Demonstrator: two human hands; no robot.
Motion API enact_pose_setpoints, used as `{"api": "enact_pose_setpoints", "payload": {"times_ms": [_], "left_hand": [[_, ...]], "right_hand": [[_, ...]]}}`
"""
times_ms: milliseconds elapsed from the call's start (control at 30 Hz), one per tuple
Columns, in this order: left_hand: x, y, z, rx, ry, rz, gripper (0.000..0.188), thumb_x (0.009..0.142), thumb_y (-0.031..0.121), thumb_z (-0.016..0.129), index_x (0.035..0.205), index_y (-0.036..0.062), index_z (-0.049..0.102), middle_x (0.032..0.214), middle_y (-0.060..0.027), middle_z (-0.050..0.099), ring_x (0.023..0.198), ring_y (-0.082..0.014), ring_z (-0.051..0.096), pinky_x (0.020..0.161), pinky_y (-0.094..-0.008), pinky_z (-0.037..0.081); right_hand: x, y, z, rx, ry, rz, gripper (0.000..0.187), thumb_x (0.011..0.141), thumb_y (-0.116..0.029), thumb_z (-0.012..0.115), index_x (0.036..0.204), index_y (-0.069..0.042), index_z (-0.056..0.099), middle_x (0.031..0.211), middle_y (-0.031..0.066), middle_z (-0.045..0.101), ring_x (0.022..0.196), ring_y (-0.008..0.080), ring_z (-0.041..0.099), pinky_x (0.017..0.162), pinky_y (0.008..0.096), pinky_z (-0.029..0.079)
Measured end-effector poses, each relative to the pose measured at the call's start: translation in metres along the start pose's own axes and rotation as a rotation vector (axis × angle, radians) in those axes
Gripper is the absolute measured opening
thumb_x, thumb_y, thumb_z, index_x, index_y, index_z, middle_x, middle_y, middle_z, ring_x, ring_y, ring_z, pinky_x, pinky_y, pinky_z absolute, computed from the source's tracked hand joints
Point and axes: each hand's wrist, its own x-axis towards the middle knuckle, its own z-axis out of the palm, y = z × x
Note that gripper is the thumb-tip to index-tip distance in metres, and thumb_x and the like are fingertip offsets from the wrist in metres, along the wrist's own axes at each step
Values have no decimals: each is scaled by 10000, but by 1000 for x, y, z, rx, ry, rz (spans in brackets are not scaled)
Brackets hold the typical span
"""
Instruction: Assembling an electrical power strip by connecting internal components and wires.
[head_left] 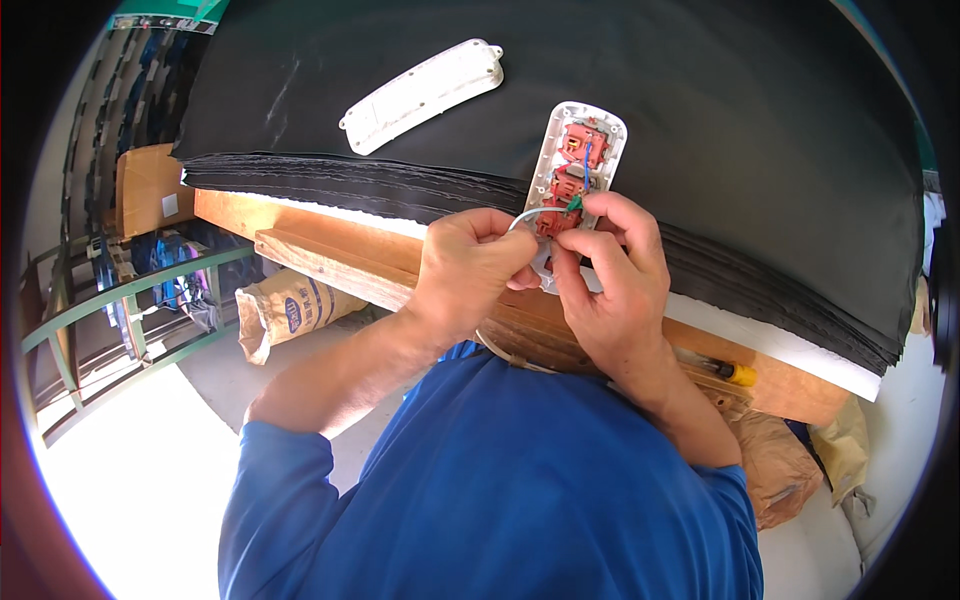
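An opened white power strip lies at the near edge of the black sheets, its red socket parts and blue wire exposed. My left hand is closed on a pale cable, which arcs over the lower end of the strip. A green wire or connector sits by the fingertips of my right hand. That hand grips the strip's lower right side, its thumb and fingers bent around it; just what lies under the fingertips is hidden. Farther back rests a white curved cover, apart from both hands.
Stacked black sheets cover the wooden bench. A yellow-handled tool lies on the ledge at right. Below are a printed paper sack and a brown paper bag. Green railing and a cardboard box stand left.
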Motion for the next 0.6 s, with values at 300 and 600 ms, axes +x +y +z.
{"api": "enact_pose_setpoints", "payload": {"times_ms": [300,600], "left_hand": [[14,19,-11,182,-136,3,189,870,119,677,811,-56,715,715,-106,712,654,-125,678,612,-279,563],[3,2,-5,6,-40,42,170,880,106,679,832,-53,716,730,-86,706,653,-105,672,621,-252,554]], "right_hand": [[-1,1,-2,-8,-19,2,260,703,31,801,914,-47,671,1176,99,633,894,277,625,758,405,523],[-1,-1,0,-13,-17,24,235,702,33,797,883,-48,671,1179,93,636,883,268,624,752,403,522]]}}
